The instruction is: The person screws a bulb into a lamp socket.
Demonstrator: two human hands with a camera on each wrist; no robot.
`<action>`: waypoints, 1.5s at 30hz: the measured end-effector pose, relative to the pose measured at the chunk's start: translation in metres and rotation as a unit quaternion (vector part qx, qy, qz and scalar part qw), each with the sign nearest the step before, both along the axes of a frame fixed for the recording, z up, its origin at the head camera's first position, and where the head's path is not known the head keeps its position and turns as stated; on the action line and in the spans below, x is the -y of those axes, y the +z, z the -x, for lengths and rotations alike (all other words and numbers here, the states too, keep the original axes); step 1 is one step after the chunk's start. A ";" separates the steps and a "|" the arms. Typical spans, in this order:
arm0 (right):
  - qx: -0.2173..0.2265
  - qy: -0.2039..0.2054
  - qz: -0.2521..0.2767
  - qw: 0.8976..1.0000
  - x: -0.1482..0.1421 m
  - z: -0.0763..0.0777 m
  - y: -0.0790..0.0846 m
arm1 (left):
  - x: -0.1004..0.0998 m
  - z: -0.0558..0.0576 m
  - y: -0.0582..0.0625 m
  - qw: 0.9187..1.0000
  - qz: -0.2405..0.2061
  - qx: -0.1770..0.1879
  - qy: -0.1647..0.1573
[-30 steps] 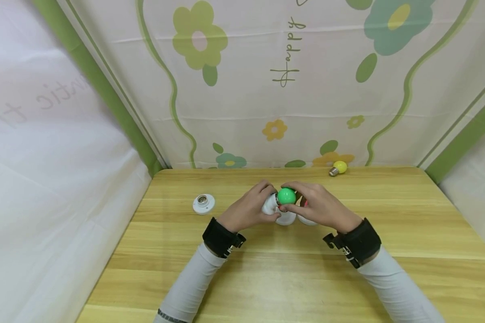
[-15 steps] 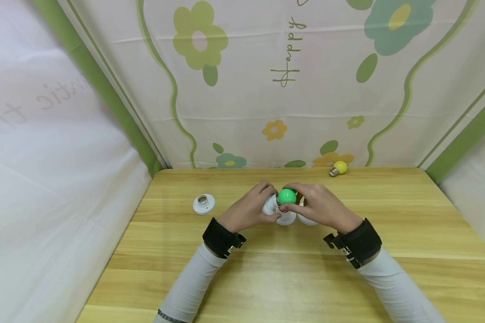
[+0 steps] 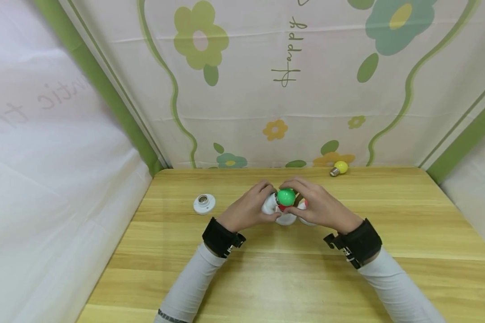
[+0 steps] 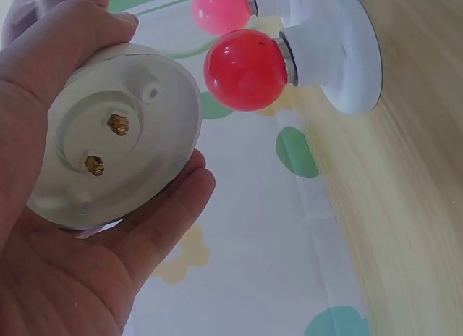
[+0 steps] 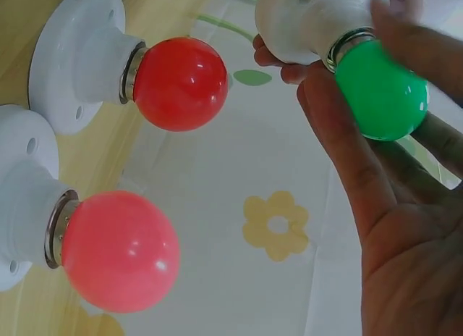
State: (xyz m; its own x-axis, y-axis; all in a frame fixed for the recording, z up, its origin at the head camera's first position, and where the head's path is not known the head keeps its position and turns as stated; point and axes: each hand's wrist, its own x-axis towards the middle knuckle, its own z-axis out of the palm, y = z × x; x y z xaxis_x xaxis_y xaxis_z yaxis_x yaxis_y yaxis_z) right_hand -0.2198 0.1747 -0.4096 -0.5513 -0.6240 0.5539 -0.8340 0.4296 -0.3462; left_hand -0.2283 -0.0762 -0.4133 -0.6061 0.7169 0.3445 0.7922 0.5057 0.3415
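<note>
My left hand (image 3: 248, 206) grips a round white lamp holder (image 4: 173, 137) by its base, tilted so that two brass screws on its underside face the left wrist camera. A green light bulb (image 5: 382, 90) sits with its metal collar at the mouth of that holder. Around the green glass are the fingers and thumb of my right hand (image 3: 319, 204), the thumb blurred in the right wrist view. Just below the hands, a red bulb (image 5: 181, 84) and a pink bulb (image 5: 121, 251) stand in white lamp holders on the table; the hands partly cover them in the head view.
On the wooden table (image 3: 242, 278), another white lamp holder (image 3: 204, 204) with a bare socket lies to the left. A yellow bulb (image 3: 341, 167) lies at the back edge on the right. Behind the table hangs a flower-printed cloth (image 3: 242, 89), with cloth walls at both sides.
My right fingers and thumb have shifted a little around the green bulb, and more of the red bulb below shows. My left hand stays in place with the lamp holder.
</note>
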 end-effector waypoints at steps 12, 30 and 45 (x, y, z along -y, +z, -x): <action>0.006 -0.002 -0.013 1.000 -0.002 -0.002 0.002 | -0.001 0.001 -0.002 1.000 0.000 0.017 -0.001; 0.015 -0.005 -0.015 1.000 -0.003 -0.003 0.002 | -0.001 0.001 -0.002 1.000 0.000 0.006 -0.004; 0.028 -0.005 -0.029 0.999 -0.003 -0.001 0.001 | -0.002 0.001 -0.003 1.000 0.009 0.014 -0.005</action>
